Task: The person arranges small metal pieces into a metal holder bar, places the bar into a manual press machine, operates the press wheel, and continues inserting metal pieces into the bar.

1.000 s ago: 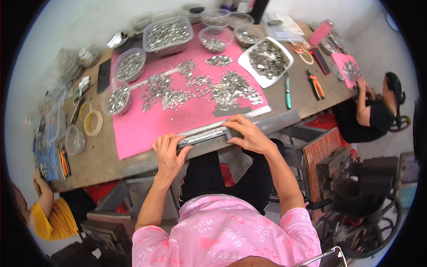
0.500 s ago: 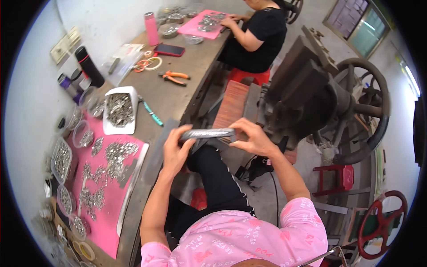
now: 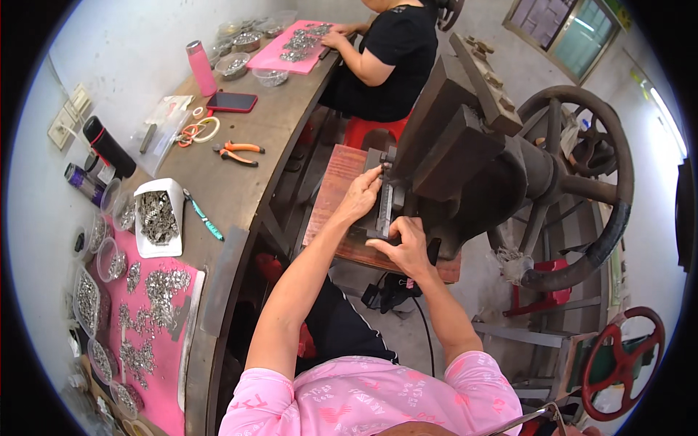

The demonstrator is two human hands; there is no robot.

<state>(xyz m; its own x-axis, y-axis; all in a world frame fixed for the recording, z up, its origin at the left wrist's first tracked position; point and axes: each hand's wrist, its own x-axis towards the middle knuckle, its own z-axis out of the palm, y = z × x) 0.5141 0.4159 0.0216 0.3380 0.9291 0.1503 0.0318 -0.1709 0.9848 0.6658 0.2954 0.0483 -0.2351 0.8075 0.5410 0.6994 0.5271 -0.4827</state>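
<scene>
A narrow dark metal bar (image 3: 385, 211) with a row of small shiny pieces along it lies on the bed of a hand press (image 3: 465, 152), under its heavy block. My left hand (image 3: 359, 196) is closed on the bar's far end, fingertips against the metal. At the near end my right hand (image 3: 407, 248) grips it, thumb stretched along the end and fingers curled at the side. The undersides of the bar and of my fingers are hidden. A reddish wooden board (image 3: 327, 192) extends left of the press bed.
The workbench (image 3: 243, 174) at left bears orange-handled pliers (image 3: 238, 152), a teal-handled tool (image 3: 203, 216), a white tray of metal bits (image 3: 177, 243) and a pink mat (image 3: 163, 378). A large handwheel (image 3: 618, 240) stands right of the press. A co-worker (image 3: 392, 65) sits at the far bench end.
Both hands have carried the bar forward and right, from above my lap onto the press bed. The bar has turned from crosswise to pointing away from me. The view has shifted too.
</scene>
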